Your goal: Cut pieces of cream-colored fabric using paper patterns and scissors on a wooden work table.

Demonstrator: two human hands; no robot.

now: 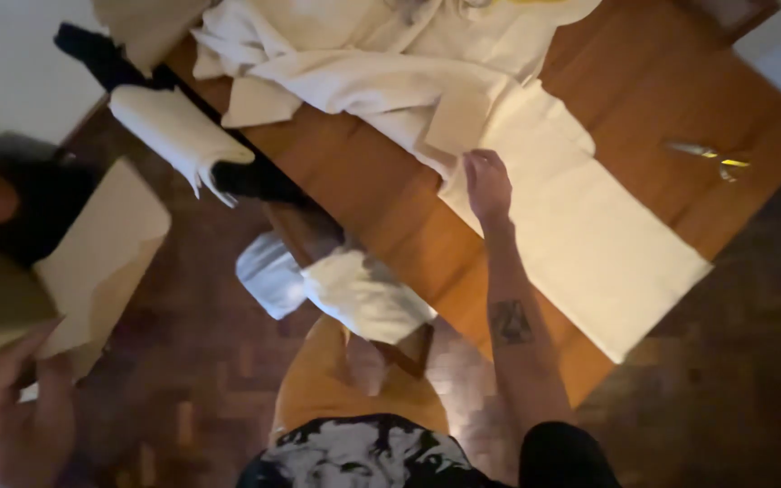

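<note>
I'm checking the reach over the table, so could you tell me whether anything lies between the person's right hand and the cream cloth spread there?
Nothing visible does. The right hand already rests on the cream cloth near its folded edge on the wooden table. The scissors lie well off to the side, clear of the hand.

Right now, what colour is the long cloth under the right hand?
Cream, plain with no pattern; the long cloth lies flat under the right hand, seen in the head view.

My right hand point(487, 185) rests on the flat fabric panel point(589, 244) spread on the wooden table point(381, 203). Beyond it on the table lies a crumpled cloth heap point(381, 54); scissors point(709, 157) lie right of the panel. My left hand point(11, 420) hangs off the table's left, touching a paper sheet point(101, 253).
</note>
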